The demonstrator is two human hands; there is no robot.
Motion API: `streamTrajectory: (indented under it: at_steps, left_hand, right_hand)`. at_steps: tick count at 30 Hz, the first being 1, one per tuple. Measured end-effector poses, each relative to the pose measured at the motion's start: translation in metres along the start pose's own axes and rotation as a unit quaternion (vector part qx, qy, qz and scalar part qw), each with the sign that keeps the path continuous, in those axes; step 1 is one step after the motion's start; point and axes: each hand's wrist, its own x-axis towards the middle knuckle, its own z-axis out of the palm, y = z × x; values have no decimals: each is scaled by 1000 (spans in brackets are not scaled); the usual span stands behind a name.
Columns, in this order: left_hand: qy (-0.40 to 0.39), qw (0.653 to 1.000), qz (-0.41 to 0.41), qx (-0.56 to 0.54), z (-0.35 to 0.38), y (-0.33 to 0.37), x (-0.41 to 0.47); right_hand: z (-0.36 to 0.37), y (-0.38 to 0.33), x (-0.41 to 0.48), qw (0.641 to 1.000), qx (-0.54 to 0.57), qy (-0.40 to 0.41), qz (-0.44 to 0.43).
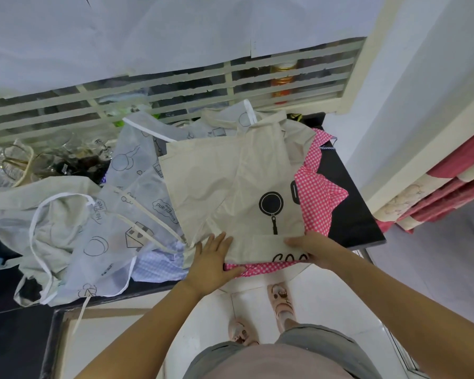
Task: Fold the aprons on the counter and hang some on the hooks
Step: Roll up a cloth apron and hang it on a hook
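1. The cream apron [238, 187], printed with a black frying pan, lies spread at the centre of the frame on the black table [350, 214], over a pink gingham apron [320, 192].
2. The left hand [212, 261] presses flat, fingers straight, on its lower left corner.
3. The right hand [311, 248] pinches the folded-up bottom hem.
4. Translucent printed aprons [126, 214] lie heaped at the left.

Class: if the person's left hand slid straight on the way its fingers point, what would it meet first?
The cream apron with the frying-pan print: the left hand rests at its near edge, so it would probably slide onto that cloth.
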Motion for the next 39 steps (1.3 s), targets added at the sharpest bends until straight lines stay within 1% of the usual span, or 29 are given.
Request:
streamTrajectory:
  at_steps: [3,4,5,6,7,8,9,10,11,12,13,14,15,16,17,18,20,21,23,24,26,27,28,30,32,34,35,38,39]
  left_hand:
    - [67,995,71,12,-6,7,-1]
    - [89,992,83,19,-6,7,2]
    - [84,992,90,27,-8,7,5]
    - [76,992,92,47,-12,9,8]
    - [55,992,88,72,-16,11,12]
    - [27,993,76,92,-21,15,11]
    - [11,992,69,108,-24,19,10]
    - [-15,990,59,130,-26,20,9]
    - [-50,987,52,140,-30,21,7]
    - [-78,985,52,146,-34,22,6]
    - [-90,985,51,136,-40,25,5]
    - [-102,987,53,113,-47,28,4]
    - [-115,988,56,82,-54,33,4]
    - [-127,989,56,45,-61,35,3]
    - [-138,989,54,5,-68,38,2]
    - [-147,987,52,-34,-77,43,0]
    - [-169,981,48,-82,-96,50,-1]
    - [-184,979,45,-80,-106,54,0]
    - [-220,973,42,-53,-126,59,5]
    - [-234,970,43,-40,-134,61,8]
    - [-250,967,43,-19,-152,61,14]
    - [-254,966,41,-17,-159,61,17]
    - [-254,966,35,-22,-168,61,22]
    - [-227,973,28,-28,-180,58,36]
    - [-185,982,27,-23,-185,51,50]
    - [-150,988,16,-10,-181,41,65]
    - [-134,991,8,-3,-177,36,71]
    - [-85,996,-22,16,-161,20,85]
    - [-73,997,-28,29,-154,16,88]
  right_hand:
    - [3,-14,-15,991,113,-62,44]
    - [2,-18,-19,990,115,-71,44]
    - [0,-22,-24,991,96,-86,34]
    - [-2,-24,-27,993,62,-92,30]
    - [-3,-26,-32,996,-5,-87,26]
    - [-5,-26,-33,992,-116,-55,6]
    - [-9,-23,-30,963,-266,13,-40]
    - [-15,-19,-25,896,-412,108,-126]
    - [-20,-18,-21,812,-492,186,-253]
    - [-28,-17,-16,725,-538,207,-376]
    - [-35,-18,-11,648,-581,183,-456]
    - [-45,-16,-3,585,-642,124,-480]
    - [-52,-15,2,545,-694,69,-465]
    - [-55,-10,11,536,-718,28,-443]
    - [-58,-6,17,538,-727,9,-427]
    - [-59,-2,21,550,-719,2,-425]
    - [-56,-2,26,583,-689,-16,-431]
    - [-54,-8,21,593,-677,-26,-434]
    - [-59,-11,34,609,-680,-70,-403]
    - [-59,-11,37,645,-666,-85,-365]
    - [-57,-21,33,740,-617,-70,-257]
    - [-54,-27,27,782,-579,-74,-218]
    - [-54,-31,26,831,-511,-90,-201]
    - [-59,-38,23,886,-411,-121,-174]
    - [-59,-45,21,905,-370,-153,-143]
    - [-61,-47,22,912,-365,-149,-110]
    - [-62,-47,25,923,-344,-146,-91]
    - [-61,-48,31,944,-305,-98,-74]
    - [-60,-49,33,942,-319,-79,-68]
